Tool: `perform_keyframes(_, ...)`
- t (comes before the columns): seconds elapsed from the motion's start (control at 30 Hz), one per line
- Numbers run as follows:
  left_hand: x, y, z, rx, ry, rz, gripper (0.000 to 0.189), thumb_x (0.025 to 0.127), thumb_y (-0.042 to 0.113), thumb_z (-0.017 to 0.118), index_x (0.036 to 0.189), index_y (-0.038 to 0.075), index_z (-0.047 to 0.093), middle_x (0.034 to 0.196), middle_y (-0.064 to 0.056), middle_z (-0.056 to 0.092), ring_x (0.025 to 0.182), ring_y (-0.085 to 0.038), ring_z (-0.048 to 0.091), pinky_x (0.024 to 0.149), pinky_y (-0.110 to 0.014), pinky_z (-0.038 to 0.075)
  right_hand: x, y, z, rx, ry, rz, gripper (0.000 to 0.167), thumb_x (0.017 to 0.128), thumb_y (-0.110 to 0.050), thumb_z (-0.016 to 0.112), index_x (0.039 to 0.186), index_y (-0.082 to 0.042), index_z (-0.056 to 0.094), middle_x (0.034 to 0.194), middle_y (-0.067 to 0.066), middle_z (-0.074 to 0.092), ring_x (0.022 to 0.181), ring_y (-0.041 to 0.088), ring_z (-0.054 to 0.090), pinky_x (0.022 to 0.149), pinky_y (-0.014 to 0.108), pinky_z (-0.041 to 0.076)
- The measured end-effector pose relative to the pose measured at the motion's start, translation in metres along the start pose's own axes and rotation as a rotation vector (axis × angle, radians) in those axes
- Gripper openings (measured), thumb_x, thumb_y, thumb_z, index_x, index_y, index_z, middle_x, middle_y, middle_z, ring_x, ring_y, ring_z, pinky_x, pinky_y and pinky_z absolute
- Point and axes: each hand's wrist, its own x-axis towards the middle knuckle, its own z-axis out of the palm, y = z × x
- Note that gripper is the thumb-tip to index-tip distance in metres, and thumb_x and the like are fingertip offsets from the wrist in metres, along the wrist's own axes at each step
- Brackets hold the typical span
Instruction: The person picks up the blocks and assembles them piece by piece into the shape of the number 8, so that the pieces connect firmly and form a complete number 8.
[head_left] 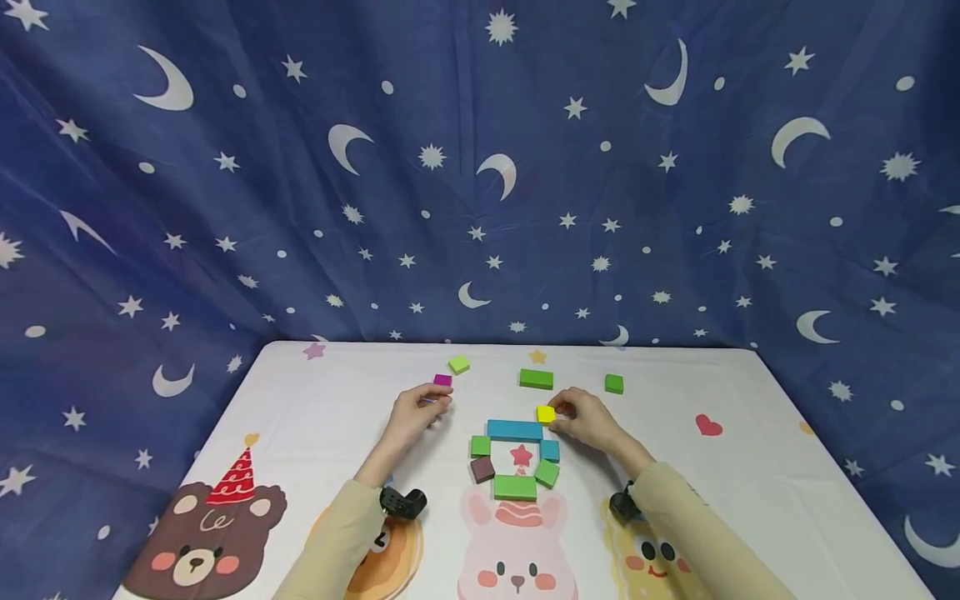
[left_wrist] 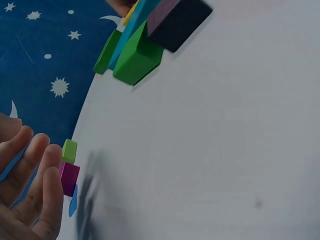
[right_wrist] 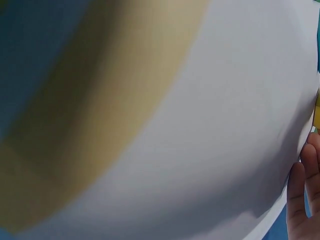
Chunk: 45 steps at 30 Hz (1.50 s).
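My right hand pinches a small yellow block at the upper right corner of a ring of blocks. That ring has a long blue block at its far side and a long green block at the near side. Its left side has a green cube and a brown cube; a blue cube and a turned green cube form the right. Left of it, my left hand hovers with loosely bent fingers, close to a magenta block. A blue piece lies beside the magenta one.
Toward the back of the table are a light green block, a longer green block and a green cube. The white tablecloth carries printed animals. A blue starry curtain hangs behind the table's far edge.
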Motion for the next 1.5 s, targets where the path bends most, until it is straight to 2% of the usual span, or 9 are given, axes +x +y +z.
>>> perform_keyframes(0.2,0.008,-0.001,-0.012,0.048,0.001,-0.020,0.025,0.089,0.012,0.065,0.112,0.003,0.069,0.100,-0.018,0.069,0.079,-0.031,0.065,0.061,-0.030,0.053,0.000,0.001,0.001,0.007,0.005,0.020,0.027,0.076,-0.011,0.079,0.101,-0.008,0.069,0.088,0.001,0.060,0.081,0.014,0.050,0.076,0.028,0.045)
perform_keyframes(0.4,0.019,-0.007,-0.020,0.086,0.018,-0.038,0.025,0.090,0.012,0.063,0.113,0.004,0.069,0.102,-0.018,0.069,0.075,-0.025,0.065,0.062,-0.028,0.053,0.001,0.001,0.003,0.008,0.012,0.024,0.026,0.075,-0.011,0.079,0.099,-0.009,0.069,0.087,0.001,0.060,0.081,0.014,0.051,0.076,0.027,0.045)
perform_keyframes(0.7,0.033,-0.008,-0.025,0.110,0.022,-0.054,0.027,0.090,0.013,0.062,0.115,0.004,0.068,0.105,-0.018,0.068,0.072,-0.021,0.061,0.063,-0.028,0.052,0.000,0.000,0.003,0.026,0.011,0.035,0.026,0.076,-0.010,0.079,0.099,-0.008,0.070,0.087,0.001,0.059,0.081,0.013,0.050,0.075,0.028,0.045)
perform_keyframes(1.03,0.050,-0.010,-0.028,0.120,0.033,-0.045,0.031,0.089,0.010,0.061,0.118,0.000,0.065,0.108,-0.019,0.066,0.084,-0.018,0.064,0.065,-0.029,0.052,0.000,-0.002,0.001,0.030,0.003,0.042,0.025,0.075,-0.011,0.080,0.098,-0.008,0.069,0.087,0.000,0.059,0.080,0.013,0.050,0.075,0.027,0.044)
perform_keyframes(1.23,0.055,-0.013,-0.027,0.177,-0.042,-0.044,0.039,0.088,0.012,0.064,0.125,0.003,0.061,0.120,-0.020,0.063,0.102,-0.025,0.063,0.068,-0.024,0.049,0.000,-0.002,0.001,0.043,0.007,0.040,0.026,0.075,-0.010,0.080,0.098,-0.007,0.069,0.086,0.001,0.059,0.080,0.013,0.050,0.074,0.026,0.044)
perform_keyframes(1.37,0.058,-0.016,-0.026,0.208,-0.103,-0.016,0.043,0.087,0.009,0.065,0.129,0.003,0.057,0.126,-0.020,0.060,0.110,-0.030,0.059,0.083,-0.033,0.051,0.000,-0.002,0.001,0.045,0.008,0.047,0.026,0.074,-0.010,0.080,0.098,-0.007,0.069,0.086,0.001,0.059,0.080,0.013,0.050,0.074,0.025,0.044)
perform_keyframes(1.5,0.062,-0.019,-0.026,0.217,-0.133,-0.013,0.046,0.086,0.007,0.066,0.130,0.002,0.057,0.128,-0.019,0.060,0.114,-0.031,0.055,0.097,-0.041,0.046,0.000,-0.001,0.002,0.046,0.009,0.048,0.026,0.075,-0.010,0.080,0.098,-0.007,0.069,0.086,0.001,0.059,0.080,0.013,0.050,0.074,0.025,0.044)
